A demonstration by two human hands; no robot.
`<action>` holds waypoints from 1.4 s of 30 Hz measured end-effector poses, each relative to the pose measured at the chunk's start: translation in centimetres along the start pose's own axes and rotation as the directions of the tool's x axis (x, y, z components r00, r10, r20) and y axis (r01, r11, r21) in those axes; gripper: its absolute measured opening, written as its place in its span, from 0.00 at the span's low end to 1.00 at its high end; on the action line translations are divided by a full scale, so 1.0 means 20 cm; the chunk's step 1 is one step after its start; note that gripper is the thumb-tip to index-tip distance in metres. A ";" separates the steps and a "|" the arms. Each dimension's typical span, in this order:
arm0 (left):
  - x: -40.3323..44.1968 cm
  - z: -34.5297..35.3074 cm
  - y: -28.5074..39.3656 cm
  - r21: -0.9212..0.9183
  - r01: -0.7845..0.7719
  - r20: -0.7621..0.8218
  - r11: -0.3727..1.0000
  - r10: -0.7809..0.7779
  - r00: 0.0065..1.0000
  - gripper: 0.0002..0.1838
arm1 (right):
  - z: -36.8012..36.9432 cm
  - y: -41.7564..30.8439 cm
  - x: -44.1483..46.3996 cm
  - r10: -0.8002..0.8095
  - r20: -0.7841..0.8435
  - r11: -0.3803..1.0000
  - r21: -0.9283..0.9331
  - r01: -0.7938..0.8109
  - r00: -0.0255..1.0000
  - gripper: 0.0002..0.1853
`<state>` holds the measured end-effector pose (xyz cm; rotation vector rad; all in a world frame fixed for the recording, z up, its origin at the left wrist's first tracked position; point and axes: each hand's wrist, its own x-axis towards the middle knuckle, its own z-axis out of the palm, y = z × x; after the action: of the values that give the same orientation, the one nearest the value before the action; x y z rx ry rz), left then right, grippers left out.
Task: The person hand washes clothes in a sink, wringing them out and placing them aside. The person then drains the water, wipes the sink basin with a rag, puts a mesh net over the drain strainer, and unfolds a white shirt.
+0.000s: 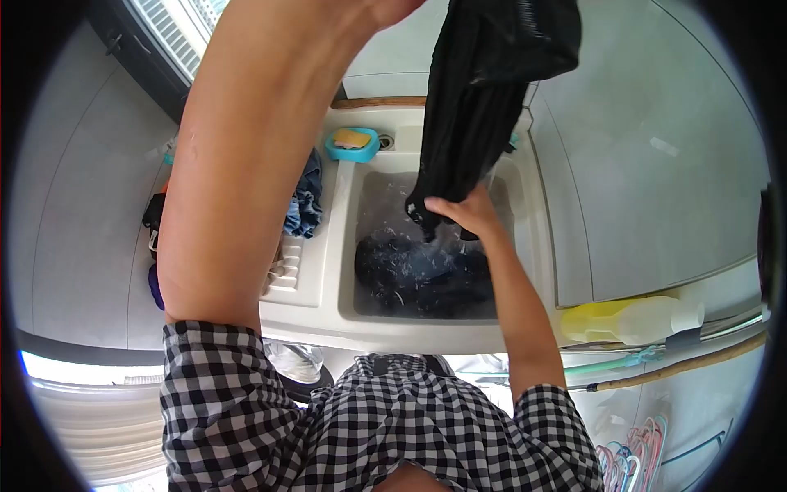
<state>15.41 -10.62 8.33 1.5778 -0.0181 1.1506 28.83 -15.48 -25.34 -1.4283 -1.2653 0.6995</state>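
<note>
A long black garment [467,115] hangs wet over the sink basin [348,246], its upper end running out of the top of the view. Around its lower part, my right hand [469,210] is closed, thumb across the cloth. My left arm is raised high; only the base of my left hand [395,11] shows at the top edge, left of the garment, with its fingers out of view. Below the garment, dark clothing [426,279] lies in the basin in cloudy, sudsy water.
A blue soap dish [338,151] with a yellow bar [351,138] sits at the sink's back left. Blue denim [305,201] lies on the washboard side [285,266]. At right are a yellow bottle [590,323], a wooden stick [680,362] and several hangers [639,451].
</note>
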 end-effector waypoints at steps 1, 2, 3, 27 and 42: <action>-0.02 -0.06 0.02 -0.005 -0.020 -0.003 1.000 0.020 1.000 0.09 | 0.09 0.05 0.05 0.016 -0.117 0.993 0.120 -0.001 0.993 0.32; -0.06 -0.15 0.03 0.005 0.023 -0.057 1.000 -0.023 0.998 0.10 | 0.11 0.07 0.10 0.121 -0.102 0.980 0.173 -0.102 0.987 0.27; -0.13 -0.27 0.04 0.010 0.072 -0.116 0.997 -0.070 0.991 0.10 | 0.13 0.10 0.12 0.174 -0.186 0.965 0.229 -0.130 0.967 0.25; -1.56 -0.38 -1.50 -0.876 0.470 0.314 -0.110 -0.869 0.382 0.54 | 0.26 -0.32 -0.18 -0.197 0.249 0.497 0.859 -0.123 0.948 0.19; -1.35 -0.31 -1.26 -0.951 0.290 0.290 -0.105 -0.626 0.724 0.52 | 0.06 0.49 0.16 0.567 0.485 0.297 0.634 -0.714 0.666 0.23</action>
<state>11.22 -11.05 -28.91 0.0241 -0.0409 0.4146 31.87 -10.97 -34.26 -1.0424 -0.2422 1.7412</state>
